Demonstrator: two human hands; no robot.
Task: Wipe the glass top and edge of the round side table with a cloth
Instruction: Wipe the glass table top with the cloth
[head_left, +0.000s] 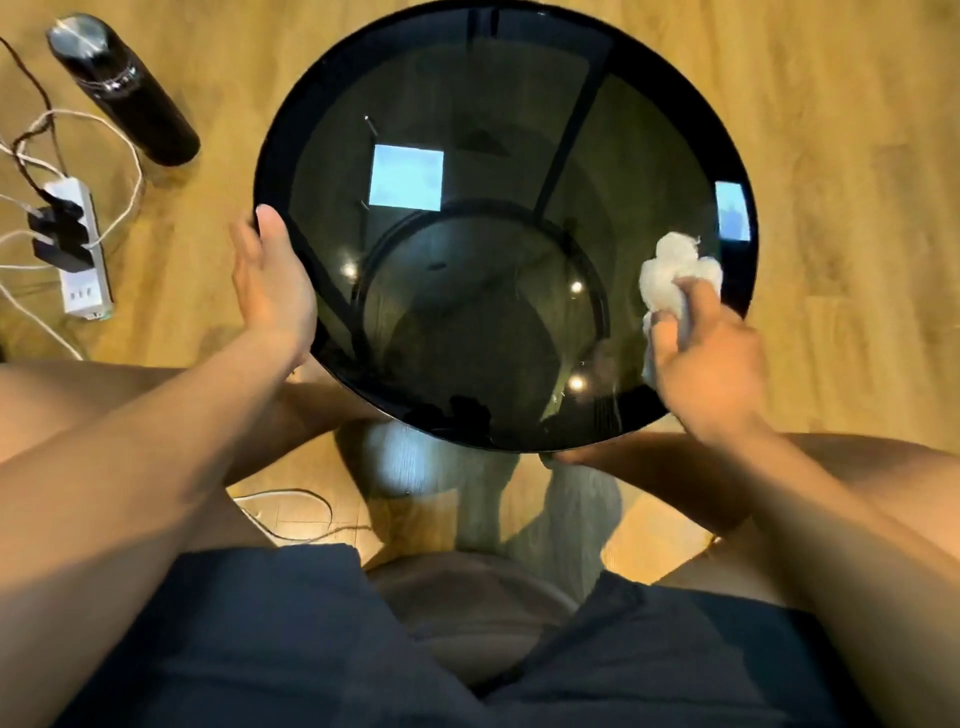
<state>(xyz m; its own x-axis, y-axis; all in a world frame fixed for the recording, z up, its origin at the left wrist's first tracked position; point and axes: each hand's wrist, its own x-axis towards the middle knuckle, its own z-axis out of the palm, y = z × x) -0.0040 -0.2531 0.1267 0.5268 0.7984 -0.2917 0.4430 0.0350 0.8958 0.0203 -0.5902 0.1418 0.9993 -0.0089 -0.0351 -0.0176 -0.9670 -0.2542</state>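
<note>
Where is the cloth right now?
In the head view, the white cloth is bunched in the right hand on the right side of the glass top, near its rim, opposite the left hand.

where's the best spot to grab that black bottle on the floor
Wrap round the mid-body of the black bottle, coming from the side facing the round table: its body is a plain cylinder, and cables lie on its far side.

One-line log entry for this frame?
phase: wiping | left hand: braces table rim | right hand: grips white cloth on glass top, right side
</note>
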